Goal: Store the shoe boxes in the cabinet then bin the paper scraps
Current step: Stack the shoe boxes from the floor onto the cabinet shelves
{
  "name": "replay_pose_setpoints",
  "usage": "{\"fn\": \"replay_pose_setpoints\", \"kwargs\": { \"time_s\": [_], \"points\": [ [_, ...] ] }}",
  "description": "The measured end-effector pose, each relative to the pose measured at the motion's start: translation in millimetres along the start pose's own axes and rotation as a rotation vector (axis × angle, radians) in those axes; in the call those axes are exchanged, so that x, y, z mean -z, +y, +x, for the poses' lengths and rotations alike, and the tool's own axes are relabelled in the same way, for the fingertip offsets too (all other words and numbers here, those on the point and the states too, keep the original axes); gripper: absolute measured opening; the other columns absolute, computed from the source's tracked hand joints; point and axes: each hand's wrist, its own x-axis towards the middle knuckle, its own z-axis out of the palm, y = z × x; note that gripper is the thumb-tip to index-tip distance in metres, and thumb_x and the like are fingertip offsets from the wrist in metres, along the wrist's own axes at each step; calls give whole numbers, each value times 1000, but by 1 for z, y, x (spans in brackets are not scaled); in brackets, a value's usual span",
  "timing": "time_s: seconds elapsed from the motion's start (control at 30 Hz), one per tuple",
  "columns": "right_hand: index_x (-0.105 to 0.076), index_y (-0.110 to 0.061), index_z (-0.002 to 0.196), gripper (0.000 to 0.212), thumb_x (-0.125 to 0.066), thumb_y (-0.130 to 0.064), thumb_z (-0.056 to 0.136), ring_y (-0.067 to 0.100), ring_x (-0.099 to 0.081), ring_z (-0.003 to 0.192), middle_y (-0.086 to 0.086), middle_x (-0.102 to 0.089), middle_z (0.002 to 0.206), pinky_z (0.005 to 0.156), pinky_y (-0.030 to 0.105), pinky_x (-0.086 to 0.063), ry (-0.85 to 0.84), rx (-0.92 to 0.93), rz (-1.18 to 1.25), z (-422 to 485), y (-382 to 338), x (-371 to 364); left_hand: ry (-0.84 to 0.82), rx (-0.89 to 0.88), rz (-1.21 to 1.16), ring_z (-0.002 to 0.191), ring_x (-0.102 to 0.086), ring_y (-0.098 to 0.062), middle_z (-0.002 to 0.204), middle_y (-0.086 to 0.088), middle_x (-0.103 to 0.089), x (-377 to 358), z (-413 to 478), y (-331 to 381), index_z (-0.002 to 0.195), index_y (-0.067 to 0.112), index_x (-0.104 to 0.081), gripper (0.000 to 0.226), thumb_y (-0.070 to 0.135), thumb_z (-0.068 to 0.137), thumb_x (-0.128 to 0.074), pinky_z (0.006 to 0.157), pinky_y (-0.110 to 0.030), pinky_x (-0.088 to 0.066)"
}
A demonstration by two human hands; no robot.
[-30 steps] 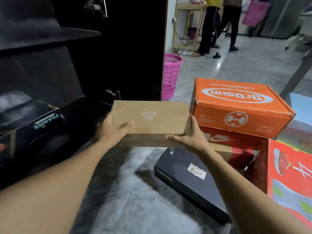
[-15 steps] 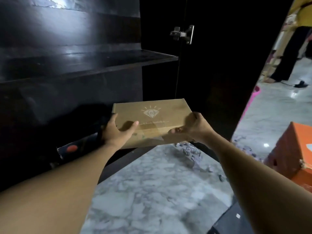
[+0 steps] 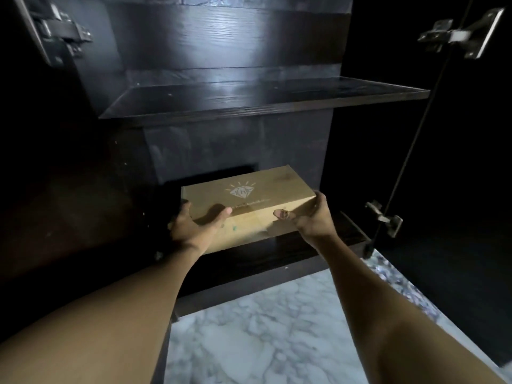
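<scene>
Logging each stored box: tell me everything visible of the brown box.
The brown box is a flat, oblong carton of plain kraft-like cardboard, closed, with a pale diamond logo and unreadable small print on its lid. It is roughly level, long side facing the camera, low in the cabinet over the bottom shelf; whether it rests there is unclear. The left hand holds its left end, the right hand its right end.

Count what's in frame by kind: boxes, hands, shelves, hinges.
shoe box: 1
hands: 2, left hand and right hand, both gripping the box
shelves: 2, upper shelf and bottom shelf
hinges: 3, upper left hinge, upper right hinge, lower right hinge
Total: 8
</scene>
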Motion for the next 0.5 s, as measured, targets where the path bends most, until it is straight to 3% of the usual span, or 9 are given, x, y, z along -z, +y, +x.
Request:
{"fn": "replay_pose_setpoints", "kwargs": {
  "time_s": [0.07,0.13,0.23,0.3,0.4,0.5],
  "points": [
    [-33,-10,138,85,-85,0,72,11,-57,103,-1,-53,119,82,15,-55,-40,-17,76,7,11,-15,25,-5,25,131,-44,-34,143,-12,-48,1,11,-9,143,22,-42,104,70,57,-76,105,-38,-40],
    [-32,-9,140,82,-79,7,75,9,-58,99,4,-53,124,76,14,-54,-66,-9,90,14,24,-29,28,-22,52,131,-45,-31,142,-9,-48,1,22,-20,142,23,-43,104,69,56,-77,105,-35,-40],
    [-33,-17,138,88,-88,-6,69,21,-56,122,3,-54,131,103,37,-50,-76,-23,131,28,39,-43,13,-63,123,131,-45,-30,143,-7,-47,1,37,-33,144,26,-40,102,69,58,-76,106,-34,-42],
    [-34,-18,142,90,-88,-18,71,22,-53,126,1,-54,133,108,43,-46,-71,-30,111,33,40,-50,27,-96,252,133,-40,-32,146,-12,-39,1,42,-34,146,26,-37,92,67,69,-70,107,-37,-40],
    [-26,-23,152,102,-86,-40,71,17,-44,130,1,-40,144,109,41,-43,53,7,25,33,39,-62,196,-375,632,135,-30,-38,146,-19,-32,-3,37,-41,145,20,-38,71,60,87,-50,107,-49,-37],
    [-28,-23,149,98,-84,-48,72,19,-43,128,3,-31,145,100,36,-46,187,63,-107,21,45,-75,224,-616,809,133,-35,-43,145,-23,-37,-13,26,-60,144,18,-42,73,56,82,-43,111,-56,-29]
  ]
}}
